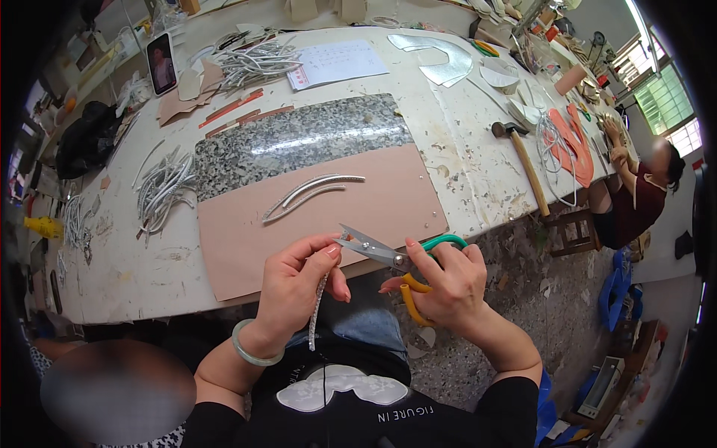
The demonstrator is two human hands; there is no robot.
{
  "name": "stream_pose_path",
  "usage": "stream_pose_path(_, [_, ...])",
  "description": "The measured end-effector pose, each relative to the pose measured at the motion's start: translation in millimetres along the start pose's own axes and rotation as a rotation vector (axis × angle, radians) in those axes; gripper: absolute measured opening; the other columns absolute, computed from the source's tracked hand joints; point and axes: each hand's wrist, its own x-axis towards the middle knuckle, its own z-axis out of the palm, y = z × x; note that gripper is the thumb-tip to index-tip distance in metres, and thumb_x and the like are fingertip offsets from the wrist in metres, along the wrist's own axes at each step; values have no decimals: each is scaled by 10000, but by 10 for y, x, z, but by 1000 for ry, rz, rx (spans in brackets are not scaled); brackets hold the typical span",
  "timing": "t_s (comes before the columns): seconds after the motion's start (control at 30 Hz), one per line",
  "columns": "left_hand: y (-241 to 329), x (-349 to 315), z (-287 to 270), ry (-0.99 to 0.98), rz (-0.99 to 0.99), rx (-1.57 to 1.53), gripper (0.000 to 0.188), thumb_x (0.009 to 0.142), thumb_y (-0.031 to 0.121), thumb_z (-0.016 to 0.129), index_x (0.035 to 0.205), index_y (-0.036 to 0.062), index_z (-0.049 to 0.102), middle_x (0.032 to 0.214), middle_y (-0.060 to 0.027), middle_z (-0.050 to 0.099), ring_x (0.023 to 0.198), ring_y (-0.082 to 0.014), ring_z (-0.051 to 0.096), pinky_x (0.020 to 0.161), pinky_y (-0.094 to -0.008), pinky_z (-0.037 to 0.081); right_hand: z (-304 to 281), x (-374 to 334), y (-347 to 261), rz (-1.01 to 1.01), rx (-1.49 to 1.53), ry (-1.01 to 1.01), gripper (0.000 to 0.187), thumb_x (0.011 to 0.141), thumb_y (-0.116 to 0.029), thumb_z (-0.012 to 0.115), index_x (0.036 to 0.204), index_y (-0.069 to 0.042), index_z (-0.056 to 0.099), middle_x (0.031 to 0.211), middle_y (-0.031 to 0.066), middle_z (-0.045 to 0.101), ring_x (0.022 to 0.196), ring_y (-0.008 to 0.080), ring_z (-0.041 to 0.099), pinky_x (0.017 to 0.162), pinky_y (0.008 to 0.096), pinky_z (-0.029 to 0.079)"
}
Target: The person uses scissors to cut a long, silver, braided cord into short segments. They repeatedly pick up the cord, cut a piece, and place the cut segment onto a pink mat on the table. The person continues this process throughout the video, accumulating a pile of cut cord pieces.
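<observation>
My left hand [302,276] is closed, pinching a narrow silvery strip studded with small sparkling stones [317,313]; its long end hangs down below the fingers. In my right hand [452,284] is a pair of scissors [388,256] with green and yellow handles. Their blades are spread apart around the upper end of the strip, by the left fingertips. Whether the blades touch it I cannot tell. Just beyond my hands, several curved silvery strips [310,193] lie on a pinkish-tan sheet [246,246], which covers the near part of a speckled stone slab [299,142].
Bundles of silvery cords [163,193] lie left of the slab, with more [258,61] behind it. A wooden-handled hammer [526,164], orange pieces [571,145] and a written paper sheet [336,63] are on the white table. A phone [161,66] stands upright. Another person [646,187] sits at right.
</observation>
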Motion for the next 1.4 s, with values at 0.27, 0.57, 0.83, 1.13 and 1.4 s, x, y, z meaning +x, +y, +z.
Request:
stream_pose_path(0.27, [-9,-51,-8,11,8,-31,230,940,65,512,1093,-90,585,796,-76,557,557,-140,583,523,-281,519,-49,61,-7,-47,4,-31,512,680,-501,746,969,-88,658,612,-21,458,483,128,433,477,284,290])
stream_pose_path(0.57, [-106,-36,0,58,157,39,203,920,12,544,1082,-98,594,840,-86,532,551,-125,567,501,-248,506,-56,90,18,-106,-38,-44,472,743,-500,704,934,-71,651,554,-38,436,428,109,393,446,264,264])
stream_pose_path(0.83, [-148,-10,-27,101,237,99,185,911,5,557,1062,-89,608,830,-76,540,542,-100,553,471,-226,472,32,60,-39,-67,69,-100,521,707,-494,743,928,-34,641,560,-21,489,438,118,454,440,252,316])
stream_pose_path(1.13, [98,-33,-135,-53,20,212,186,919,33,546,1046,-80,622,737,-48,554,487,-62,495,424,-201,407,112,-299,-81,497,753,-35,374,809,-336,724,953,-23,578,602,11,570,444,88,520,416,248,401])
stream_pose_path(1.4, [182,61,-212,-57,-183,2,264,936,92,545,1133,-77,591,731,-36,560,528,-58,509,462,-211,452,107,-831,139,914,2337,177,805,870,-712,282,1317,-62,442,738,82,541,500,172,490,514,315,385])
